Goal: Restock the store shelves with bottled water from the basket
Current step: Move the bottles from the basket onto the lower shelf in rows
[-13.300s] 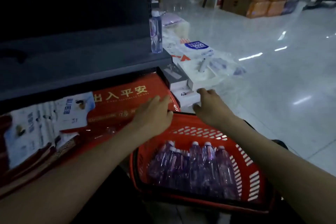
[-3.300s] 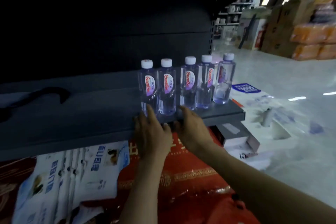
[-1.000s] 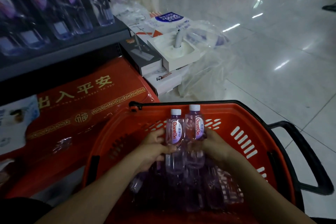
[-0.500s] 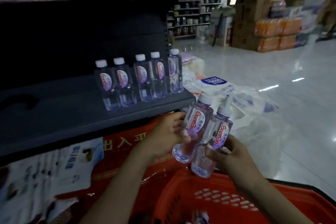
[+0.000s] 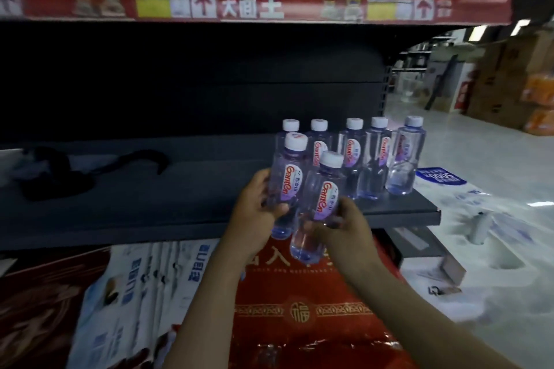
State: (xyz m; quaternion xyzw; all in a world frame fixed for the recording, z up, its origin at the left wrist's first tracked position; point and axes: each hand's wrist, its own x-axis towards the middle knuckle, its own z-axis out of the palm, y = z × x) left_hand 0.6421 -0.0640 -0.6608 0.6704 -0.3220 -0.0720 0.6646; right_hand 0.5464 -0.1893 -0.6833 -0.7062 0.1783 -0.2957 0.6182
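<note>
The left hand (image 5: pixel 254 213) grasps a small water bottle (image 5: pixel 287 186) round its lower half, thumb across the front just under the red-lettered label. The right hand (image 5: pixel 344 228) grasps a second water bottle (image 5: pixel 322 204) the same way. It sits just right of the first and a little lower, its white cap tilted to the right. The two bottles lie side by side, close enough that I cannot tell whether they touch. Both are held in front of the dark shelf (image 5: pixel 150 195), their bases hanging below its front edge.

Just beyond the hands, five bottles (image 5: pixel 373 159) stand upright in a row on that shelf, running from behind the left hand's bottle out past the right hand toward the shelf's right end. Well to the left of the left hand, a black cord-like item (image 5: pixel 60 171) lies on the shelf. Above the hands is a red price strip (image 5: pixel 251 6) with large clear bottles over it. Below the wrists sits a red carton (image 5: pixel 299 311) with gold characters. Left of the left forearm are blue-and-white printed packs (image 5: pixel 144 284). Right of the right hand, white packaging (image 5: pixel 479 219) lies on the floor.
</note>
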